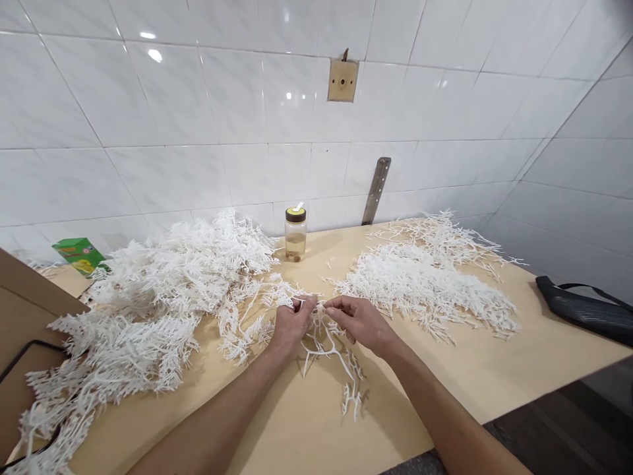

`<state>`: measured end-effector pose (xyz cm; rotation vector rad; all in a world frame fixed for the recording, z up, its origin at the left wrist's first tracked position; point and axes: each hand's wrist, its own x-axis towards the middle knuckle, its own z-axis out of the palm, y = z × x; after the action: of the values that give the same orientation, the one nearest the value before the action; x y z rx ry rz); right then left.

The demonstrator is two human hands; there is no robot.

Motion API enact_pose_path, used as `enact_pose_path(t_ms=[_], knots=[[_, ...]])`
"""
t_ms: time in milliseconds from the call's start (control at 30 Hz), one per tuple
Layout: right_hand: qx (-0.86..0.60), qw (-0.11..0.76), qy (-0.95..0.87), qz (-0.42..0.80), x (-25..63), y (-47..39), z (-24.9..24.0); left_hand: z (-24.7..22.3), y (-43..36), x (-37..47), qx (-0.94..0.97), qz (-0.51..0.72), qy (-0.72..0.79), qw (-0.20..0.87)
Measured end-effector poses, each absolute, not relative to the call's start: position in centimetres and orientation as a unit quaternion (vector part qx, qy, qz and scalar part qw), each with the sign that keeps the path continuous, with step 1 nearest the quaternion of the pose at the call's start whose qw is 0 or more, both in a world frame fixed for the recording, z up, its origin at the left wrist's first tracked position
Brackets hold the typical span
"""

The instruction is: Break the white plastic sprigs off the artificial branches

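Both my hands meet over the middle of the table, pinching a white branched plastic sprig (326,351) whose thin twigs hang toward me. My left hand (291,323) is closed on the sprig, thumb uppermost. Close by, my right hand (360,320) pinches a small white part of it between thumb and forefinger; the exact spot is partly hidden by the fingers. Left of my hands lies a large tangled heap of white branched sprigs (182,277). On the right spreads a flatter pile of small white pieces (420,284), with longer bare white stems (445,237) behind it.
A jar with pale liquid (295,237) stands behind my hands. A perforated metal strip (376,191) leans on the tiled wall. At left are a green box (79,254) and a brown cardboard box (30,343). A black bag (588,310) lies at the table's right edge.
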<state>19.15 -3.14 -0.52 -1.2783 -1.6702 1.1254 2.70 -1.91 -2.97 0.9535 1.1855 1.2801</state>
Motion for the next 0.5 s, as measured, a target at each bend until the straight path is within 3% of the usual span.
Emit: enact_pose_path(t_ms=[367,500], knots=[[-0.465,0.391,-0.642,0.467,18.0,-0.9,-1.7,-2.7,-1.5,2.2,0.433,0.518,0.510,0.533],[-0.471,0.373,-0.692,0.401,18.2,-0.1,-0.9,-2.8,-1.3,1.7,0.459,0.497,0.527,0.515]])
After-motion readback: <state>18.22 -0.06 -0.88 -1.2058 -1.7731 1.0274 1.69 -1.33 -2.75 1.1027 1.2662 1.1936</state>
